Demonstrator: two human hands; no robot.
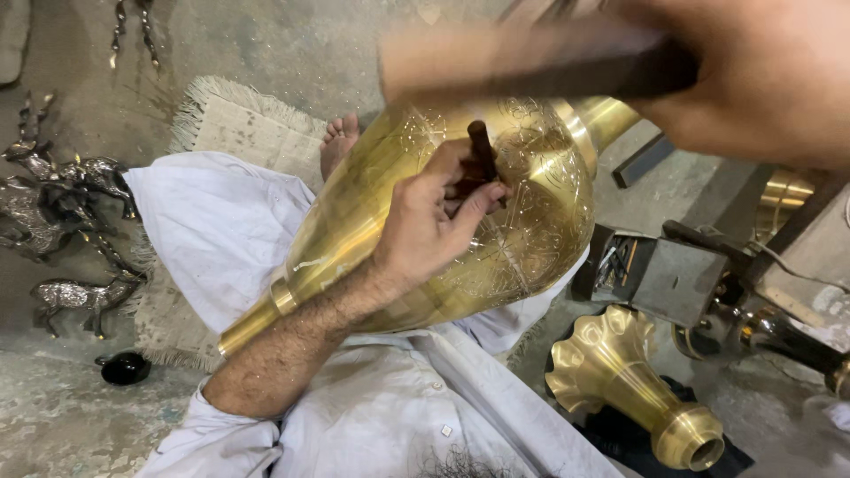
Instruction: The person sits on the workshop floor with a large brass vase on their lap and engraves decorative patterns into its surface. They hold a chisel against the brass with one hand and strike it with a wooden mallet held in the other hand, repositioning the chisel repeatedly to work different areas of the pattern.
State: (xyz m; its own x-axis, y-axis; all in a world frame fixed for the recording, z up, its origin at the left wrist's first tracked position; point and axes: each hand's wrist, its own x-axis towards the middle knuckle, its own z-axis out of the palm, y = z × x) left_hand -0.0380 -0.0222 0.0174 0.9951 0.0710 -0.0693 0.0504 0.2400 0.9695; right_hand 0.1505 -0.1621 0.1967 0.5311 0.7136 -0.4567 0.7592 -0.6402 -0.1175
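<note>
Brass fills my view: a big vase (425, 230) lies tilted across my lap, neck down toward my left knee and shoulder up toward my right, so the white cloth of my trousers (221, 239) cradles it and the engraved belly faces me; that slant puts the working surface straight under my hands. My right hand (753, 80) hangs high over the vase, fingers wrapped tight round the dark handle of a hammer (531, 71), the whole thing blurred, which I judge to mean a swing; my left hand (434, 221) rests on the belly to steady itself, fingers pinched narrow round a short dark chisel (482, 155) stood nearly upright on the metal, its tip among the fine scratched lines. Beside my right knee a second flared brass piece (633, 381) lies on dark cloth; a grey box (673, 279) of small tools sits just beyond it. Silver deer figures (62, 204) stand well apart at my left; a small black knob (124, 367) lies near them.
</note>
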